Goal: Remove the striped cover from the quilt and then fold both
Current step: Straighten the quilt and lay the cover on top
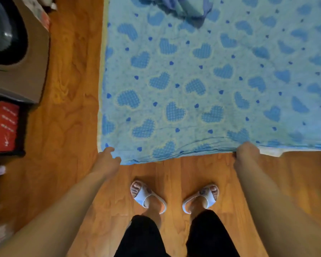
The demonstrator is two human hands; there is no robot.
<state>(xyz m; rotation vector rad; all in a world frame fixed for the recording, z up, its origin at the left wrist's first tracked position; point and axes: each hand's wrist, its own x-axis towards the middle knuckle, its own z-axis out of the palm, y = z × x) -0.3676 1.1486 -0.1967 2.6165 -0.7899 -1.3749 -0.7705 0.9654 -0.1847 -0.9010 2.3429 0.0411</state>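
Quilt-folding step: left hand (107, 156) and right hand (247, 151) gripping heart-print quilt (193, 80) at its near edge; next, lifting toward far edge.

The person is wearing black trousers (176, 238) that are ending above the ankles, filling the frame around 6 o'clock. On both feet they are wearing pale open-toed slides (148, 197), seemingly white or light blue with a small dark mark on each strap, though blur is making this uncertain. Both forearms are showing bare, with no sleeves down to the hands (107, 158).
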